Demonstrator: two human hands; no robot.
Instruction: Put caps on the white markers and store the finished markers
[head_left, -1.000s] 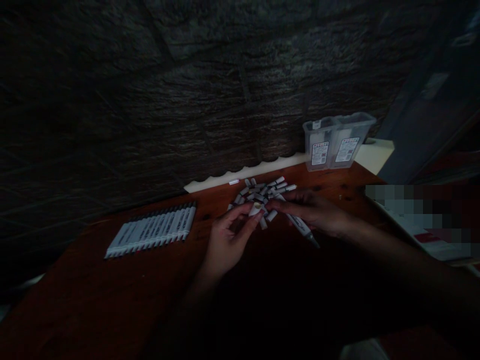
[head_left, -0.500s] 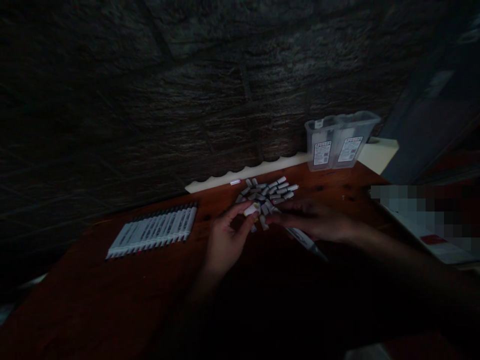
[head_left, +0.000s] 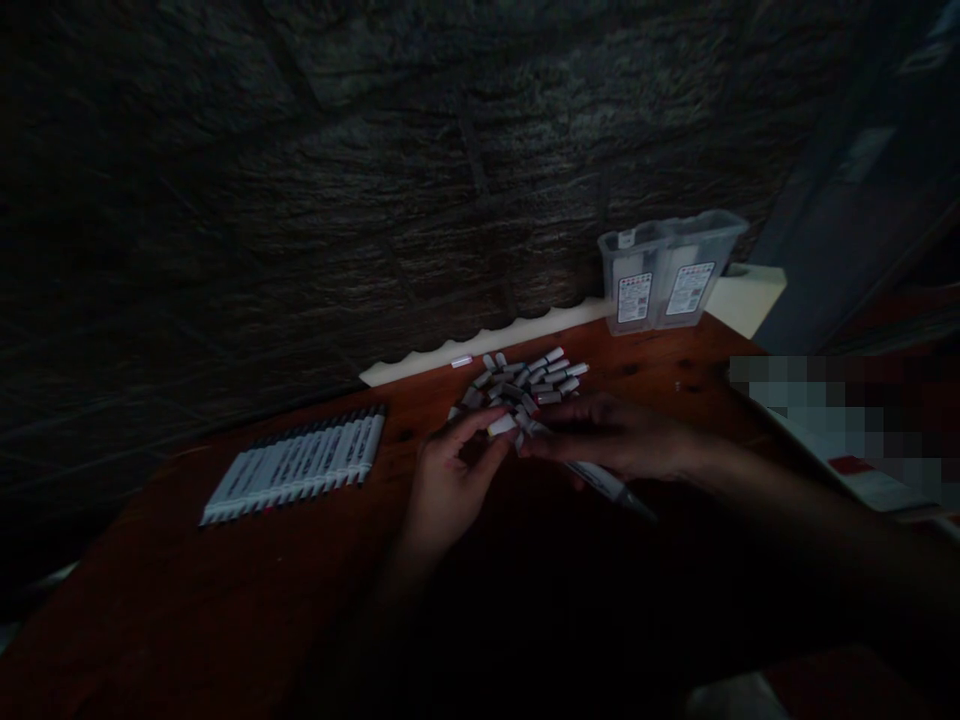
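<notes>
My left hand (head_left: 451, 475) pinches a small white marker cap (head_left: 502, 426) with a yellow end between thumb and fingers. Close beside it, my right hand (head_left: 619, 438) is closed around a white marker (head_left: 606, 483); the dark tip of the barrel points down and to the right, and its other end lies near the cap. Just behind both hands is a pile of loose marker caps (head_left: 556, 377), mostly white and grey, some with coloured ends. Fingers and dim light hide whether the cap and the marker touch.
A row of white markers (head_left: 296, 465) lies side by side on the wooden table (head_left: 187, 600) at the left. One cap (head_left: 462, 361) lies apart near a wavy white strip (head_left: 427, 360) along the wall. Clear plastic bins (head_left: 671, 280) stand at the back right.
My right hand has moved slightly left, bringing the marker closer to the cap in my left hand. The cap has turned so its yellow end faces left. The view has shifted a little.
</notes>
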